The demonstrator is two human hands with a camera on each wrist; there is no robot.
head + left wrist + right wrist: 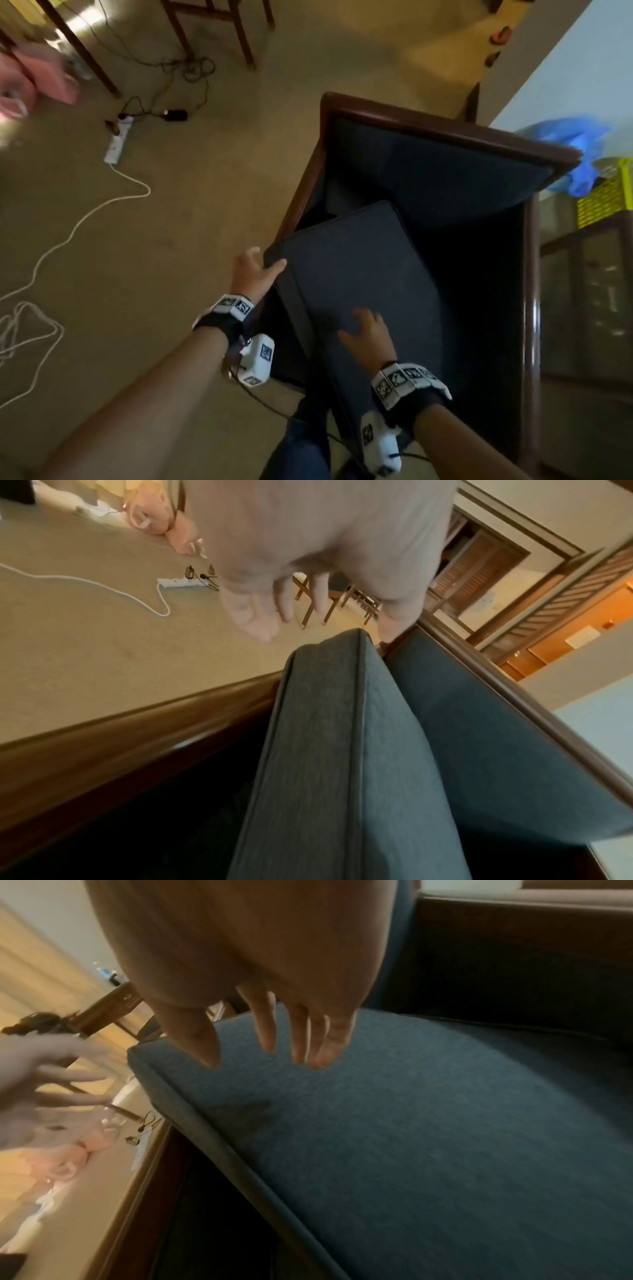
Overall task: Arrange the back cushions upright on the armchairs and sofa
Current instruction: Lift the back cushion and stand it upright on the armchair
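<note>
Loosely, left hand (pixel 255 274) fingers spread at back cushion (pixel 359 274) corner, right hand (pixel 368 337) fingers straight above it.

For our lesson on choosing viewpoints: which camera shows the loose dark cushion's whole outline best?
The head view: the cushion lies nearly whole in frame, tilted inside the armchair. The left wrist view shows only one corner and side edge; the right wrist view only part of its broad face.

The flat rectangular fabric back cushion (pixel 359 274) is dark slate blue with a fine woven fleck, like the upholstery of the square armchair (pixel 428 164), whose glossy wooden frame is deep red-brown. The carpeted floor (pixel 188 222) is plain olive-tan and the plastic power strip (pixel 115 144) white. The crumpled plastic bag (pixel 579 154) is bright blue and the latticed plastic basket (pixel 606 202) yellow
</note>
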